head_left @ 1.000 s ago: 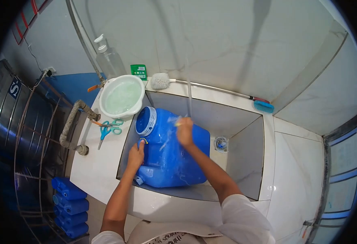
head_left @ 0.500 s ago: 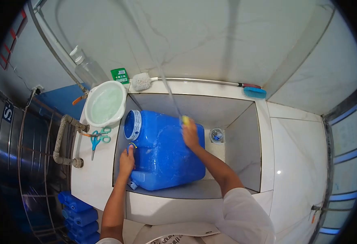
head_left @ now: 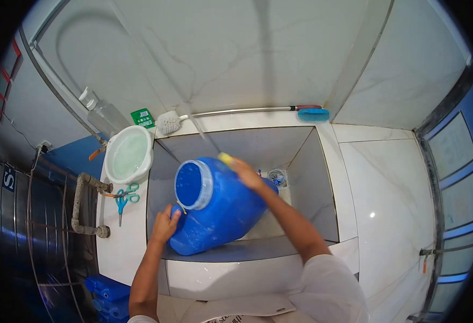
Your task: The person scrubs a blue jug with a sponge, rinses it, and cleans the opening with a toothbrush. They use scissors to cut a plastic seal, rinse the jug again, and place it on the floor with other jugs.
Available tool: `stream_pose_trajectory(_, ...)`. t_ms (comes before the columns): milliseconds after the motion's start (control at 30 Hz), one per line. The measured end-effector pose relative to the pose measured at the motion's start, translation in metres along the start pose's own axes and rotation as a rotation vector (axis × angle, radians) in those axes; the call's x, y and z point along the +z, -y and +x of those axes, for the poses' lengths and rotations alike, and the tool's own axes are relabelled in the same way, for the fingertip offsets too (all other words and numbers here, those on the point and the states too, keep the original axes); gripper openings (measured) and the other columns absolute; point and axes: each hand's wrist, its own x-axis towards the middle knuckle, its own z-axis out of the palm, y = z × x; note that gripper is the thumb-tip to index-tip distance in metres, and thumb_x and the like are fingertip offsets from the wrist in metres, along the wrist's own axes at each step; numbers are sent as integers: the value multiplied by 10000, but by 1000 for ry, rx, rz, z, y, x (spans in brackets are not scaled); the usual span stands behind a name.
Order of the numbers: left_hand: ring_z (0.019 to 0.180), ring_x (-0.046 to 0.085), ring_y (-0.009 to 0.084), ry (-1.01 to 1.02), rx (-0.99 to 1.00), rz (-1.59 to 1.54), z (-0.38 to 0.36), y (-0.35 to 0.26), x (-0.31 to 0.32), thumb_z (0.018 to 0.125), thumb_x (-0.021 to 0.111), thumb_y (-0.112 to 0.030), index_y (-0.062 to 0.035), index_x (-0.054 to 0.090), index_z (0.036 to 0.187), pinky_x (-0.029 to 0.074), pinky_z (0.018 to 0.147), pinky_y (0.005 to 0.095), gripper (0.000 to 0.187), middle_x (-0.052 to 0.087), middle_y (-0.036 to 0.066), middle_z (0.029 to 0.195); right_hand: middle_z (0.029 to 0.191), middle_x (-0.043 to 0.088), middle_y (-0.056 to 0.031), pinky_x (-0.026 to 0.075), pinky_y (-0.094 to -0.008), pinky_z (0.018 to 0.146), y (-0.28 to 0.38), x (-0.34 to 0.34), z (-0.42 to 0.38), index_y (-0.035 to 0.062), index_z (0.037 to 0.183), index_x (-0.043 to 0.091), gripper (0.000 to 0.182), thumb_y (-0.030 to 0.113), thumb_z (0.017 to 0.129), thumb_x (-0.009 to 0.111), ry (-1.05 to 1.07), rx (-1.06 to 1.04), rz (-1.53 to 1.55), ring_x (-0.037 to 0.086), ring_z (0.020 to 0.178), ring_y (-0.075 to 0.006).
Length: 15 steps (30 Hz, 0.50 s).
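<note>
Blue jug [head_left: 220, 207] tilted in sink [head_left: 322, 177]; left hand [head_left: 165, 226] grips its lower side, right hand [head_left: 245, 173] clutches yellow nozzle [head_left: 226, 158] on top.

Bright, even light; strong fisheye bending with black corners; small glare spot on the worktop [head_left: 372, 214].
</note>
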Motion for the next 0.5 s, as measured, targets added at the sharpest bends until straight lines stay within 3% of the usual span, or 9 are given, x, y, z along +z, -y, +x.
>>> stream_pose_trajectory(33,581,575,385,36,11,91,-4,-18,-3,884,483,-420,-14,517,871,439,565,467,407,560,221,634,1151,556,-186,371,-355,960,-17,-28,-14,-9,1120,553,373,250,943,351,81,196,248,525,1065,-291)
stream_pose_trajectory(100,613,575,402,88,72,159,-11,-48,-6,875,488,-438,-21,518,870,447,571,472,418,575,220,655,1095,587,-149,385,-311,932,-107,-57,-32,-12,1122,551,393,263,943,334,-59,307,-184,538,1032,-248)
stream_pose_trajectory(133,645,576,419,138,134,237,-7,-65,-8,866,492,-456,-27,518,869,454,577,477,430,591,219,675,1095,587,-149,385,-311,932,-85,-60,-25,-12,1122,551,393,263,943,334,-64,289,-191,538,1032,-248)
stream_pose_trajectory(200,638,587,404,176,186,291,-5,-107,-4,864,487,-473,-34,520,868,463,572,474,440,598,206,675,1071,601,-134,393,-278,910,-8,-61,-41,-17,1149,541,400,261,942,342,-73,-11,-43,544,1004,-199)
stream_pose_trajectory(267,632,598,390,223,248,344,0,-143,5,861,483,-489,-40,521,866,471,566,472,451,606,194,675,1076,600,-126,396,-284,909,72,-90,-45,-11,1163,536,403,268,937,352,59,23,-26,544,1001,-193)
stream_pose_trajectory(333,598,600,372,274,385,424,11,-174,13,861,470,-504,-51,533,848,482,541,460,458,613,170,662,1080,600,-118,398,-290,908,82,-120,-50,-4,1178,532,408,275,933,363,183,41,-17,544,998,-186)
stream_pose_trajectory(400,539,597,348,226,565,462,29,-196,24,865,457,-510,-57,539,832,479,475,428,462,611,149,640,1095,598,-108,396,-298,922,36,-156,-56,9,1204,525,436,319,927,390,210,557,71,538,1033,-191)
stream_pose_trajectory(467,715,622,310,453,727,674,49,-227,24,853,470,-512,-71,547,864,482,634,442,448,632,130,751,1139,572,-114,387,-302,938,7,-169,-92,13,1232,497,480,369,928,390,292,602,98,517,1072,-189)
stream_pose_trajectory(500,715,622,310,445,740,678,60,-233,26,853,470,-512,-71,547,864,482,634,442,448,632,130,751,1183,546,-120,378,-306,955,16,-167,-102,17,1261,470,527,419,930,391,382,639,122,496,1111,-187)
